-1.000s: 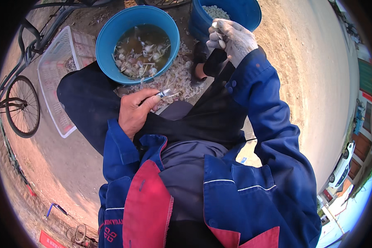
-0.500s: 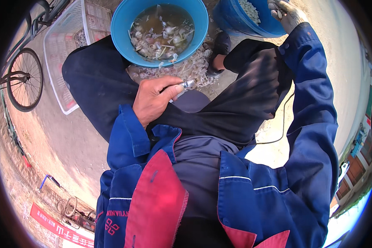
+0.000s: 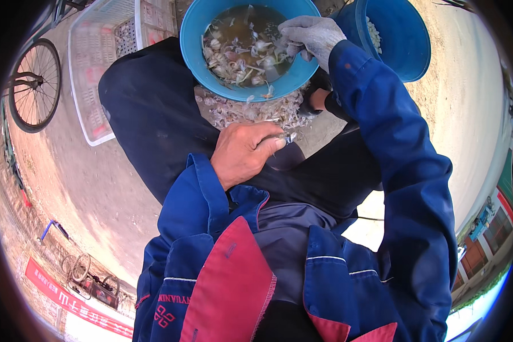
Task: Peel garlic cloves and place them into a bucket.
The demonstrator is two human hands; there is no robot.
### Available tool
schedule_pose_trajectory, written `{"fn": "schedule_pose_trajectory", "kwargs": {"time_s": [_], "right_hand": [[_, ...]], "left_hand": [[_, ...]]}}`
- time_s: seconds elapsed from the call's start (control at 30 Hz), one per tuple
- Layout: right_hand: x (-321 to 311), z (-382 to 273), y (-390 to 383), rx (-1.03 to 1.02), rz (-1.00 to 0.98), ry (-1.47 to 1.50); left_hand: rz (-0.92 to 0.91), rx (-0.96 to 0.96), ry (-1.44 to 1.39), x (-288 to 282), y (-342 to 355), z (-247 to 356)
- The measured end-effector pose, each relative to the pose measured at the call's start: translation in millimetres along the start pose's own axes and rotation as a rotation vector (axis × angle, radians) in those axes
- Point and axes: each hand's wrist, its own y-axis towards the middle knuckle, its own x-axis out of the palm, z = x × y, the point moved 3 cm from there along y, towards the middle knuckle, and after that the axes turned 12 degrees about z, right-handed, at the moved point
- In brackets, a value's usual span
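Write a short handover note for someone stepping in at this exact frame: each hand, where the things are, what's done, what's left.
Left hand: bare, closed on a small metal blade over the lap.
Right hand: gloved, reaching into the basin, among soaking garlic in murky water; whether it grips a clove cannot be told.
Second tub, at right, holds pale cloves.
Done: peel scraps lie piled on the ground below the basin.
Left: plenty of garlic sits in the basin.
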Motion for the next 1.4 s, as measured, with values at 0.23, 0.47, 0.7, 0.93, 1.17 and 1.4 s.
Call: {"fn": "schedule_pose_trajectory", "kwargs": {"time_s": [0.23,0.47,0.7,0.93,1.17,1.4], "right_hand": [[7,-57,3,0.173,0.011,-0.045],[-36,-182,-17,0.0,0.126,0.102],[-87,-261,-17,-0.233,0.35,0.195],[-168,-346,7,-0.652,0.735,-0.18],[-187,-386,73,-0.748,0.86,-0.622],[-170,-385,97,-0.822,0.874,-0.717]], "left_hand": [[-0.023,-0.092,0.069,-14,10,31],[0.016,-0.093,0.043,-16,6,38],[0.001,-0.081,0.051,-19,5,50],[-0.006,-0.102,0.051,-20,7,54],[0.024,-0.085,0.067,-26,11,50],[0.06,-0.061,0.096,-28,19,39]]}}
